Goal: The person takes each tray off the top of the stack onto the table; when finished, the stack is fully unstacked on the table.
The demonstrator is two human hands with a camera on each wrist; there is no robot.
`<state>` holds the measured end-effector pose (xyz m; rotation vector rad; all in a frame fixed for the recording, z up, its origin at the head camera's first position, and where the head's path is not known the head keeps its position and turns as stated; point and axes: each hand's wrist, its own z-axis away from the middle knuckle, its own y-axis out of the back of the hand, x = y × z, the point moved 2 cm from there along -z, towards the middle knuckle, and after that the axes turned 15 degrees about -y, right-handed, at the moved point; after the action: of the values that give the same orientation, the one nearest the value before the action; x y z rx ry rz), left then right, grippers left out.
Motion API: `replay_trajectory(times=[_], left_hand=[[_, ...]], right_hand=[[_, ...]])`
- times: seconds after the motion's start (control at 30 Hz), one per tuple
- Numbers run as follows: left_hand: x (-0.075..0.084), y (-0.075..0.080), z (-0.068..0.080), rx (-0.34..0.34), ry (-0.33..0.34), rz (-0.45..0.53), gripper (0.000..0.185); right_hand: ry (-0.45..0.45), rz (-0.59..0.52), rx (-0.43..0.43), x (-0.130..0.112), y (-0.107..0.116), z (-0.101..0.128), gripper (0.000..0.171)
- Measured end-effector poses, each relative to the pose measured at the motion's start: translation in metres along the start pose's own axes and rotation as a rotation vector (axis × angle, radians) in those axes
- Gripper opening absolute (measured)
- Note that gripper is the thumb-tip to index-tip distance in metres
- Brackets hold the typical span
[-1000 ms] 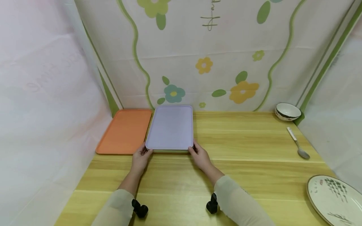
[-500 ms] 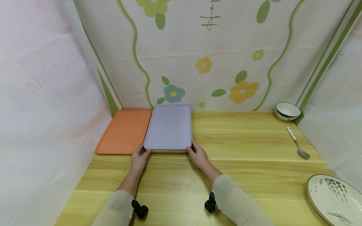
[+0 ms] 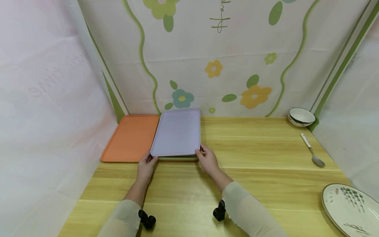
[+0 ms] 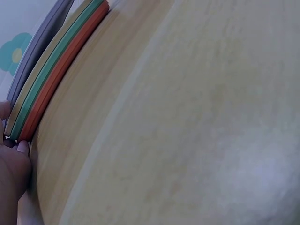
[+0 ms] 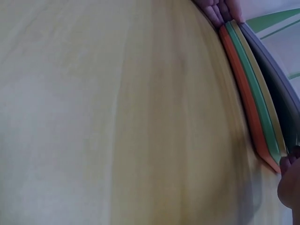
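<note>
A lilac tray (image 3: 177, 133) tops a stack of trays (image 3: 178, 158) at the back of the wooden table (image 3: 266, 171). My left hand (image 3: 146, 162) pinches its near left corner and my right hand (image 3: 205, 157) pinches its near right corner. The near edge is raised a little off the trays below. In the left wrist view the stack's edges (image 4: 56, 56) show lilac, yellow, green and orange-red layers, with my fingers (image 4: 11, 159) at the corner. The right wrist view shows the same layers (image 5: 255, 108), the lilac one slightly apart from the yellow one.
A single orange tray (image 3: 131, 137) lies just left of the stack, against the cloth wall. At the far right stand a small bowl (image 3: 301, 117) and a spoon (image 3: 312, 154). A patterned plate (image 3: 349, 207) sits at the near right corner.
The lilac tray has shifted slightly left and its near edge has lifted off the stack. Both hands stay at its corners.
</note>
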<state>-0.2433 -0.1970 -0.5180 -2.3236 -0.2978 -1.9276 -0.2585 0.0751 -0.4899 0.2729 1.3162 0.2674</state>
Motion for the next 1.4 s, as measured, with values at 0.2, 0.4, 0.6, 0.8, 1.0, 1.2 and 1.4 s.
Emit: replay_trajectory(times=[0.2,0.4,0.6,0.8,1.0,1.2,1.4], left_hand=[[0.001,0.0,0.0,0.012,0.02,0.021,0.062],[0.002,0.0,0.001,0.018,0.008,0.016,0.061],[0.001,-0.001,0.0,0.036,-0.001,0.023,0.06],[0.001,-0.001,0.001,0.035,0.029,0.028,0.064],[-0.001,0.0,0.0,0.036,0.031,0.038,0.066],[-0.002,-0.001,-0.002,0.033,0.011,0.024,0.066],[0.0,-0.001,0.001,0.025,0.004,0.026,0.066]], right_hand=[[-0.018,-0.128,-0.034,-0.007,-0.002,-0.004,0.054],[-0.06,-0.32,-0.126,-0.008,-0.006,-0.008,0.057],[-0.108,-0.392,-0.157,-0.009,-0.006,-0.008,0.065],[-0.165,-0.473,-0.137,-0.01,-0.003,-0.009,0.064],[-0.163,-0.525,-0.136,-0.007,0.016,-0.009,0.064],[-0.178,-0.541,-0.145,-0.001,0.046,-0.006,0.063],[-0.16,-0.533,-0.189,0.002,0.08,0.002,0.064]])
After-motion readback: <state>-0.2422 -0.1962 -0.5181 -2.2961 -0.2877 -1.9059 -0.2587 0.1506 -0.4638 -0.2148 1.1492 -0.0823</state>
